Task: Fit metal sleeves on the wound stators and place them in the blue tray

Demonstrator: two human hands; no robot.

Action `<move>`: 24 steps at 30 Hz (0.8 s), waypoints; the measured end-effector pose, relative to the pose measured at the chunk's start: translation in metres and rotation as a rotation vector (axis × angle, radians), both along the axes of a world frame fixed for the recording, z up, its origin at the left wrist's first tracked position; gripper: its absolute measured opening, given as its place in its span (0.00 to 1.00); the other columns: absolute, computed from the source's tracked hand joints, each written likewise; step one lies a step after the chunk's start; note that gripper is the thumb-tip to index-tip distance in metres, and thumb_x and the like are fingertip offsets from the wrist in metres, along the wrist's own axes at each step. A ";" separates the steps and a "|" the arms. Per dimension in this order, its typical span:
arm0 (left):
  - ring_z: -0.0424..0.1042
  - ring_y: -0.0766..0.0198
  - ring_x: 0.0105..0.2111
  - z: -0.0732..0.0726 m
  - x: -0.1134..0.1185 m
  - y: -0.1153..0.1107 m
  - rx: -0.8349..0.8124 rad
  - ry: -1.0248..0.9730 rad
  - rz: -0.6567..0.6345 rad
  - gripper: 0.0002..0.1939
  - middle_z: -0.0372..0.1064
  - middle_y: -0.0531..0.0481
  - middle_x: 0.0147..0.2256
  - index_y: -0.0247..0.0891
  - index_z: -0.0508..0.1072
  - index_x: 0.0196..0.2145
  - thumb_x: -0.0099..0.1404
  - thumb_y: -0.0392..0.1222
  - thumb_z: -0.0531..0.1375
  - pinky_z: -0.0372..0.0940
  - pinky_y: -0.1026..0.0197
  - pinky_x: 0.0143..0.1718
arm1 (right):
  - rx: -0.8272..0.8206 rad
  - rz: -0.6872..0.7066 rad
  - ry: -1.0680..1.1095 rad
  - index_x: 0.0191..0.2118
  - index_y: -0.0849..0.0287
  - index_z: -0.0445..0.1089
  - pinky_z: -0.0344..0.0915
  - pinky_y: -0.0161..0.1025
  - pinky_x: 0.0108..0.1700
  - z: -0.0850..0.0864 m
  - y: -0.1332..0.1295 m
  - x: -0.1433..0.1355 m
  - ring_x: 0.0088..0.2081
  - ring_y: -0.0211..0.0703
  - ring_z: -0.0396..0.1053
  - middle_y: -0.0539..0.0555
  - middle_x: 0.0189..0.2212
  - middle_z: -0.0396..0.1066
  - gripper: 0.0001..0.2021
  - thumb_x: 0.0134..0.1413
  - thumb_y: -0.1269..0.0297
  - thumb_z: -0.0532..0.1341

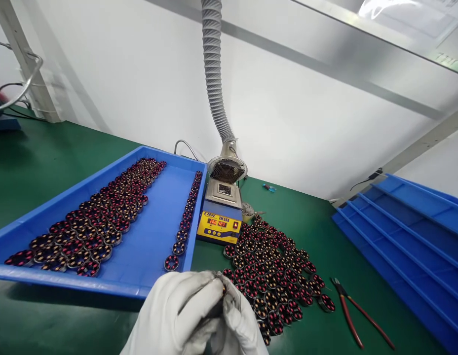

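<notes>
White-gloved left hand (173, 310) and right hand (238, 320) pinch one wound stator (222, 291) between them, loose stators (277, 276) lying just right.

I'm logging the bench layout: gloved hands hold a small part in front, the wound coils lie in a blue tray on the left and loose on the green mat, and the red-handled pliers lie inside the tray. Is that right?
Not quite. The head view shows the red-handled pliers lying on the green mat, right of the loose coils, not inside the blue tray. The rest stands.
</notes>
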State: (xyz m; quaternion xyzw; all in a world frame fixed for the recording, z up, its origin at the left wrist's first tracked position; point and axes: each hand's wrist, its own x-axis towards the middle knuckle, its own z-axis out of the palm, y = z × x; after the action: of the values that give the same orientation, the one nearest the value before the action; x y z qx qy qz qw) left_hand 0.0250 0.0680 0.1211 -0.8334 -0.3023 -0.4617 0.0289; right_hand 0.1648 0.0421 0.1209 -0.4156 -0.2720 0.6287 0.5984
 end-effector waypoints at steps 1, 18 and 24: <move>0.68 0.65 0.44 0.003 0.000 0.002 -0.028 -0.024 -0.030 0.13 0.69 0.46 0.42 0.34 0.66 0.48 0.69 0.41 0.50 0.63 0.64 0.44 | -0.015 0.011 0.039 0.39 0.60 0.74 0.64 0.45 0.49 -0.001 0.001 0.000 0.43 0.48 0.70 0.60 0.38 0.73 0.21 0.36 0.56 0.71; 0.66 0.67 0.49 0.005 -0.005 0.002 -0.560 -0.319 -0.290 0.30 0.67 0.55 0.49 0.52 0.66 0.51 0.51 0.36 0.67 0.58 0.71 0.51 | -0.042 0.189 0.235 0.34 0.55 0.74 0.68 0.41 0.44 0.004 -0.001 0.004 0.40 0.43 0.70 0.54 0.36 0.73 0.13 0.44 0.53 0.66; 0.71 0.63 0.41 0.007 0.012 0.013 -0.677 -0.606 -0.417 0.08 0.74 0.51 0.37 0.47 0.77 0.36 0.56 0.45 0.64 0.62 0.67 0.49 | -0.053 0.214 0.233 0.39 0.57 0.72 0.70 0.46 0.40 0.005 -0.005 0.000 0.32 0.42 0.72 0.55 0.35 0.73 0.21 0.37 0.54 0.70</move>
State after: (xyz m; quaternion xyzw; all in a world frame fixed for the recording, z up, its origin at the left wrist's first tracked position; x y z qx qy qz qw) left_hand 0.0374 0.0812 0.1282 -0.6670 -0.2571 -0.5550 -0.4254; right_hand 0.1651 0.0375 0.1255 -0.3240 -0.2268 0.7397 0.5444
